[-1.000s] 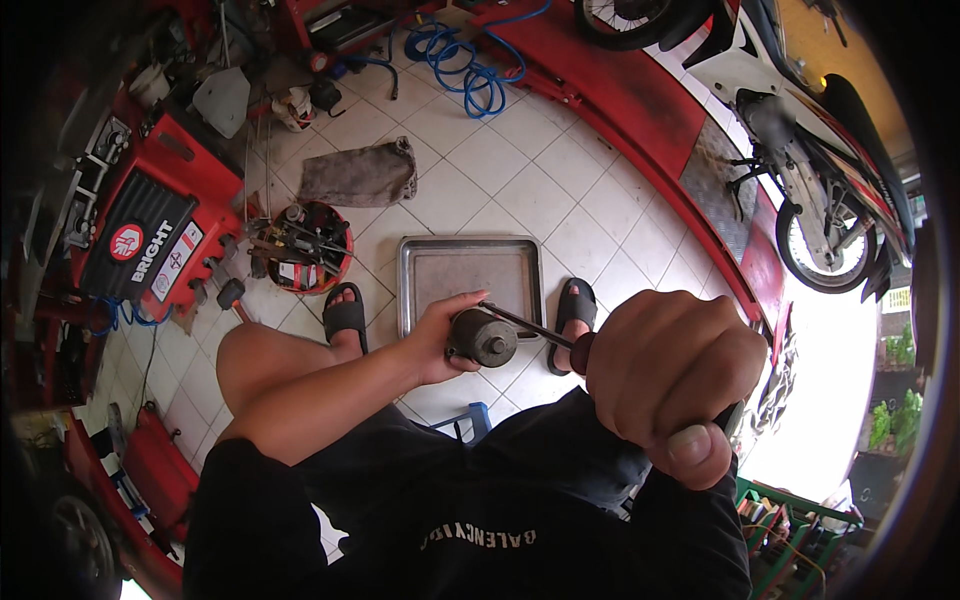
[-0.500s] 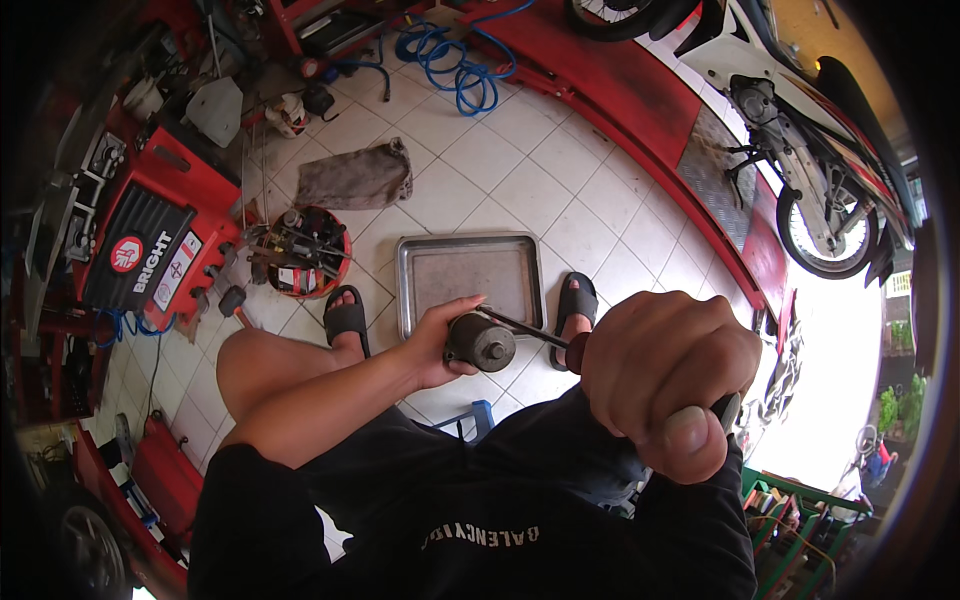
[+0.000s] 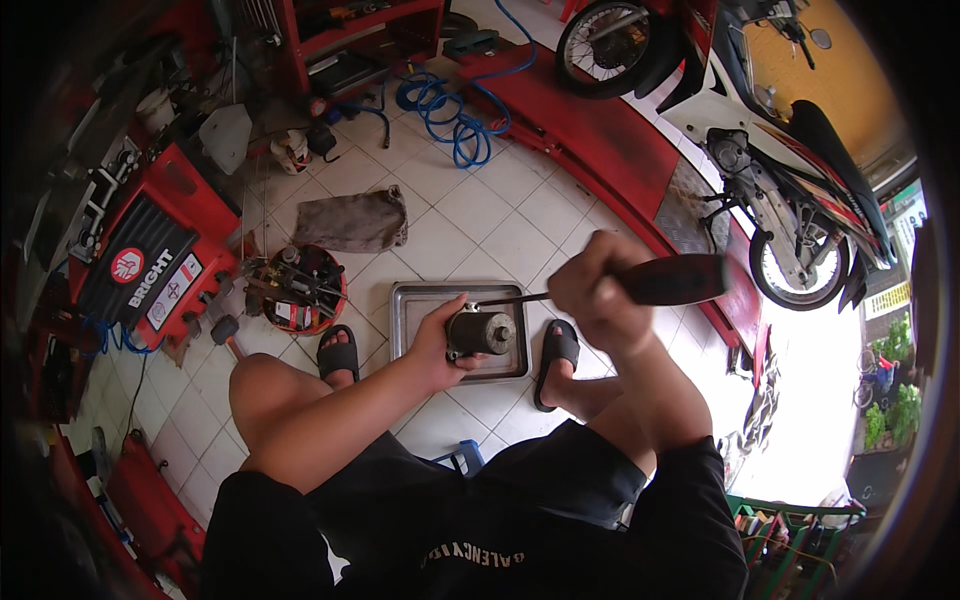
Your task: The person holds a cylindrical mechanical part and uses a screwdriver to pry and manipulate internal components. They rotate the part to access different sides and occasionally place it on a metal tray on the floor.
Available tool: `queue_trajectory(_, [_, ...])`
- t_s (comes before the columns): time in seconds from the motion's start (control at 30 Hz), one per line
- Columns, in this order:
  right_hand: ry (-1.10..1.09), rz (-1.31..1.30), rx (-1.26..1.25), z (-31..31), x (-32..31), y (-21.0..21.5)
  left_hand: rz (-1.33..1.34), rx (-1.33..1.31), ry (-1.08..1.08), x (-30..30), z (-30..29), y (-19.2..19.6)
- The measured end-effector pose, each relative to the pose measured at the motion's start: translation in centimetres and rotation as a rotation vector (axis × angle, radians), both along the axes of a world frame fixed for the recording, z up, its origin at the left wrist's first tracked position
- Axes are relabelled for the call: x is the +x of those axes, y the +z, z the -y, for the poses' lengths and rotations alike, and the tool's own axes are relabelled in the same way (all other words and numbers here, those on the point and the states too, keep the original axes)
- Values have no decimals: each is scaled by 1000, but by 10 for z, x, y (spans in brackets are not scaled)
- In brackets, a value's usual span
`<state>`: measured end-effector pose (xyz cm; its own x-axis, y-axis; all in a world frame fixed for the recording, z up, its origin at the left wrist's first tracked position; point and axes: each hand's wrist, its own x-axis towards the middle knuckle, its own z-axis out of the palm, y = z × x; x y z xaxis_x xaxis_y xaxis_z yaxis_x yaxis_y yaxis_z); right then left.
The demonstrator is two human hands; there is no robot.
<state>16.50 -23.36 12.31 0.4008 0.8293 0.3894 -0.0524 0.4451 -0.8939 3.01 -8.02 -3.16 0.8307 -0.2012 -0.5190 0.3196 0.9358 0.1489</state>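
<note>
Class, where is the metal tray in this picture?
In the head view, the metal tray lies on the tiled floor between the two black sandals, under the small motor.

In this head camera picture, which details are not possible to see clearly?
- Head view: the tip of the screwdriver meets the top of the dark cylindrical part; the contact is too small to tell.
- The left hand covers the part's left side.
- The right hand hides the front of the screwdriver's handle.
- The part covers the middle of the metal tray.
- Items in the round red tool holder are too small to identify.
</note>
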Motion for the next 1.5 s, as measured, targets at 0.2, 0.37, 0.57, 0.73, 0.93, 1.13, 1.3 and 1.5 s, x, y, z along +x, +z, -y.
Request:
queue_trajectory(0.2, [-248, -55, 286, 9, 57, 71, 19, 10, 273, 3, -39, -12])
queue_trajectory(0.37, [-477, -497, -570, -47, 86, -144, 179, 35, 448, 0, -77, 34])
queue_trajectory(0.57, [-249, 218, -1629, -38, -19, -417, 221, 52, 624, -13, -99, 68])
queue_trajectory(0.73, [-127, 292, -1720, -57, -92, -459, 216, -39, 653, -14, -97, 61])
queue_trajectory(0.93, [-191, 430, -1636, -87, -96, -462, 206, -154, 645, -4, -104, 61])
queue_trajectory(1.13, [-135, 425, -1678, -100, -79, -478, 404, -160, 554, 5, -106, 49])
queue_trajectory(1.3, [-32, 476, -1669, -110, -69, -482, 486, -138, 499, 2, -108, 41])
queue_trajectory(1.5, [-89, 495, -1673, -105, -65, -509, 548, -109, 459, 5, -105, 47])
